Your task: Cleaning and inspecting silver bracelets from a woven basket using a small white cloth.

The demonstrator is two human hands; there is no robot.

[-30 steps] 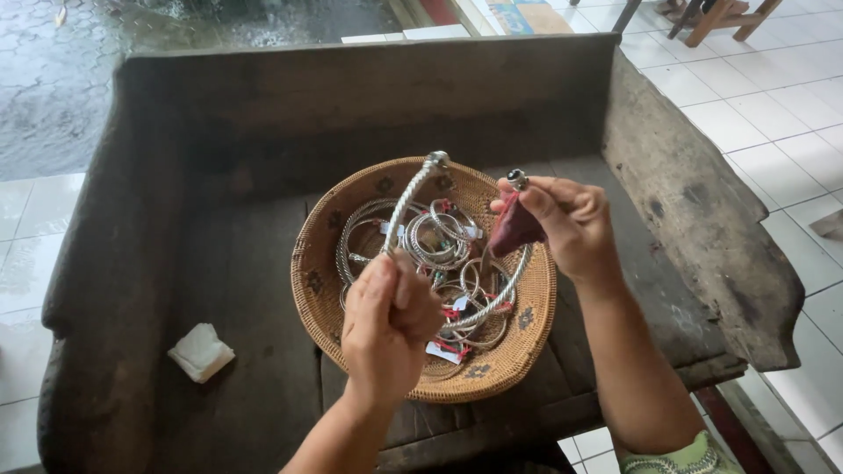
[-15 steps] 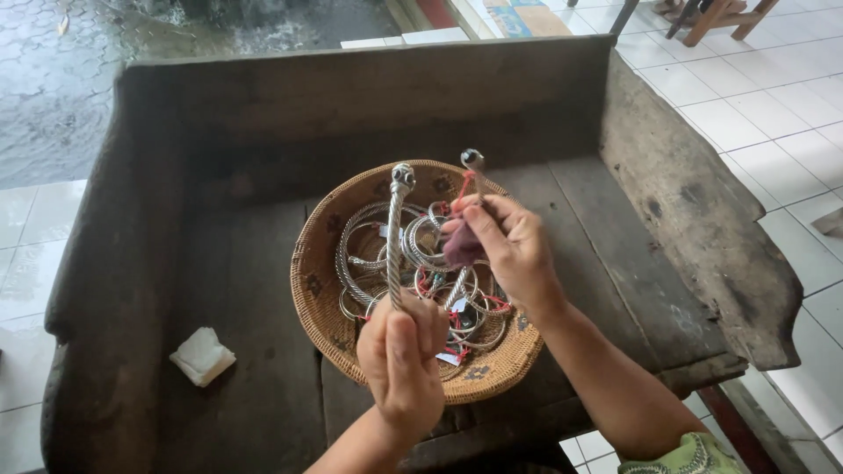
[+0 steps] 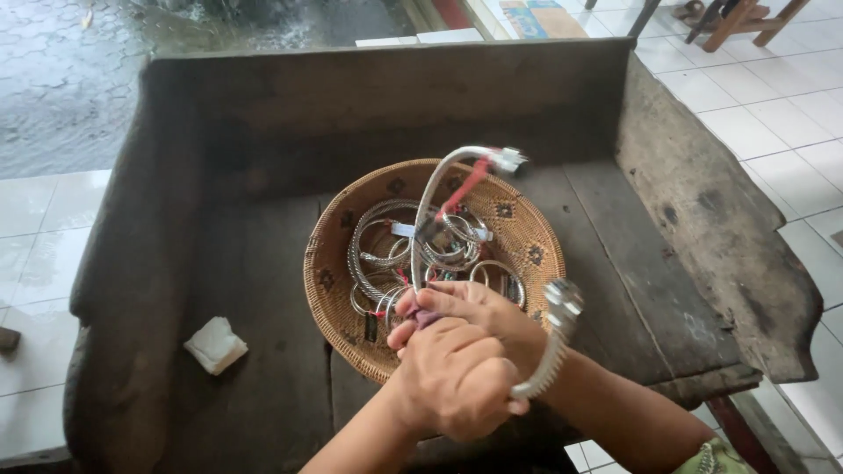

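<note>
One open, twisted silver metal bangle point(image 3: 436, 197) with knobbed ends is up in front of the camera, arcing over the round woven straw basket point(image 3: 534, 254); one end blurs near the far rim with a red tag dangling, the other end point(image 3: 563, 303) curls round by the wrist. The left hand point(image 3: 457, 386) is fisted tight around the bangle's lower stretch, and the right hand point(image 3: 474, 312) presses against it from behind, fingers pinching a small dark purple cloth point(image 3: 426, 318) onto the metal. Both hands are together, touching, just over the basket's near rim.

Inside the basket lies a tangle of more silver bangles point(image 3: 386, 254), too overlapped to count, with white and red tags among them. One basket, one cloth.

It all sits on one weathered dark wooden bench point(image 3: 255, 290) with a high back and side boards. One folded white paper pad point(image 3: 215, 345) lies on the seat, well left of the basket. Around the bench: white floor tiles point(image 3: 773, 96), wet grey paving beyond the back, and wooden furniture legs point(image 3: 746, 13) at top right.
</note>
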